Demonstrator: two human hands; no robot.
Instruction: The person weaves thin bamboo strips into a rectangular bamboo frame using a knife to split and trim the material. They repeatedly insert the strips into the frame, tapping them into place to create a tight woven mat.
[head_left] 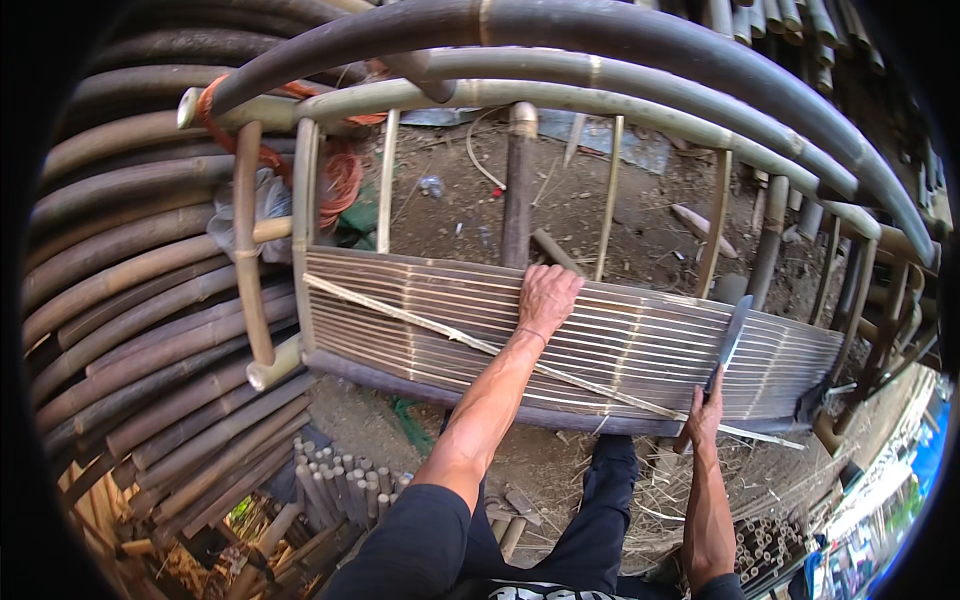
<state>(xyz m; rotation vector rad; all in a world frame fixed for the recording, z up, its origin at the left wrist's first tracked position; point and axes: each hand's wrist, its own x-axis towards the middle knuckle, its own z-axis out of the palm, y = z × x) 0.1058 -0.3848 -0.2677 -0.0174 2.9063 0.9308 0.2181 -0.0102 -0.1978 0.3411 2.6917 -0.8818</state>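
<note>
Left hand (547, 297) lies flat, fingers spread, on the far edge of the long slatted bamboo seat panel (620, 350), which spans a bamboo bench frame (300, 200) directly in front of the person. Right hand (704, 418) is closed round the handle of a long dark-bladed knife (730, 338), blade up against the slats near the panel's right end. A thin pale bamboo strip (420, 320) crosses the slats diagonally. Beneath: bare dirt ground (560, 200), littered with offcuts. Stacked dark bamboo poles (140, 300) fill the left side.

Matt split-bamboo slat panel (560, 335), dull metal knife blade (731, 335)
</note>
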